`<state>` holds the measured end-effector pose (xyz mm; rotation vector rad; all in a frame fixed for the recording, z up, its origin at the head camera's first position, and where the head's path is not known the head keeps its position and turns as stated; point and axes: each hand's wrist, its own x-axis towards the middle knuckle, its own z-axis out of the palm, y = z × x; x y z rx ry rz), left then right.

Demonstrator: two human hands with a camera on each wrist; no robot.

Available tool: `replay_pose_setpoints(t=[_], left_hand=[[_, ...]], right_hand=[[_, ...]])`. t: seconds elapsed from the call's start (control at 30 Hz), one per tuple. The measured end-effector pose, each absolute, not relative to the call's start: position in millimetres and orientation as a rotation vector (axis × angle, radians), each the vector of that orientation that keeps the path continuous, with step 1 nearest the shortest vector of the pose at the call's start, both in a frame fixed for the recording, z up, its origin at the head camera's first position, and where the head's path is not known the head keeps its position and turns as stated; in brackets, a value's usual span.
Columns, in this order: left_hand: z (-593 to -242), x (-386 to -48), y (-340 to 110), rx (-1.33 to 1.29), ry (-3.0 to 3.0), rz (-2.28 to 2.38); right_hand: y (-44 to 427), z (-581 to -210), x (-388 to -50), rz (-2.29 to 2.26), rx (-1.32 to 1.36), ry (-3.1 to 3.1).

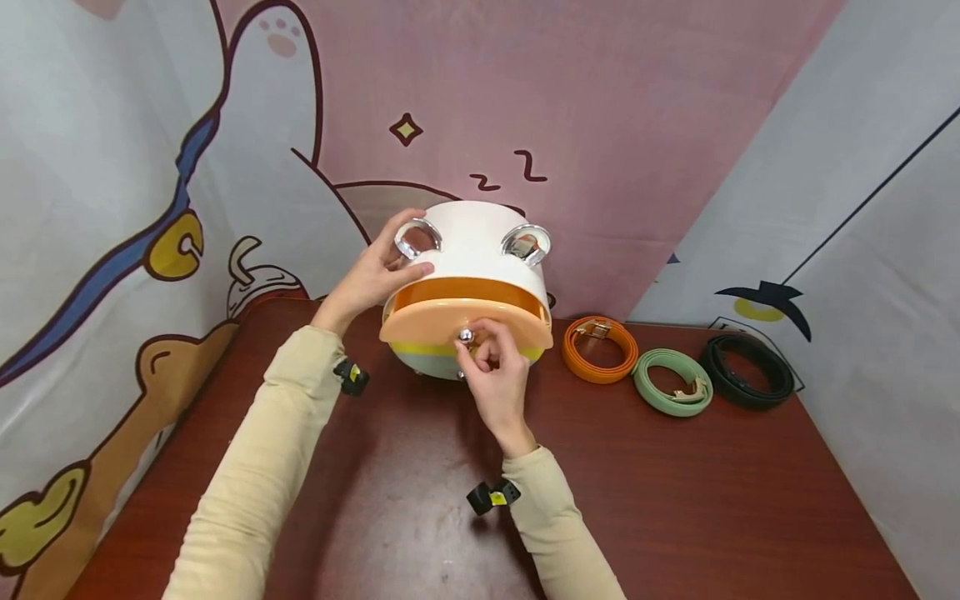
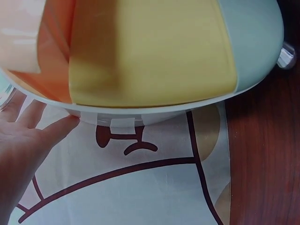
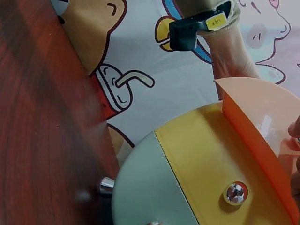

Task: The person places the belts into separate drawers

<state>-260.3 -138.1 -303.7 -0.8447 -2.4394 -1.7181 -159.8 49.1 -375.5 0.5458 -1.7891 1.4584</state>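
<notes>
A rounded storage box point(image 1: 480, 237) with a white top and two silver rings stands against the backdrop. Its peach top drawer point(image 1: 427, 323) is pulled partly out, showing an orange inside. My right hand point(image 1: 498, 379) pinches the silver knob point(image 1: 466, 335) of that drawer between thumb and fingers. On the box's upper left, my left hand point(image 1: 375, 271) rests with fingers spread around the silver ring point(image 1: 418, 238). Below, the yellow drawer point(image 3: 206, 154) and green drawer point(image 3: 143, 187) sit closed; the left wrist view shows the left hand's fingertips point(image 2: 72, 121) against the box's side.
Three coiled belts lie to the right of the box on the dark red table point(image 1: 675, 500): an orange belt point(image 1: 573, 354), a green belt point(image 1: 652, 392) and a black belt point(image 1: 776, 387). A cartoon-printed cloth point(image 1: 600, 125) hangs behind and at both sides.
</notes>
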Motion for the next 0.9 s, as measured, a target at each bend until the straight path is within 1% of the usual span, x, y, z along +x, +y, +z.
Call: replay_pose_setpoints(t=[0.1, 0.4, 0.9], left_hand=[[-304, -260, -139, -0.854, -2.438, -1.715], [-304, -260, -139, -0.848, -2.446, -1.683], [-303, -261, -140, -0.866, -2.447, -1.678]], right_hand=[[48, -378, -159, 1.488, 0.548, -1.778], [52, -404, -168, 1.505, 0.515, -1.789], [58, -398, -152, 1.367, 0.562, -1.894]])
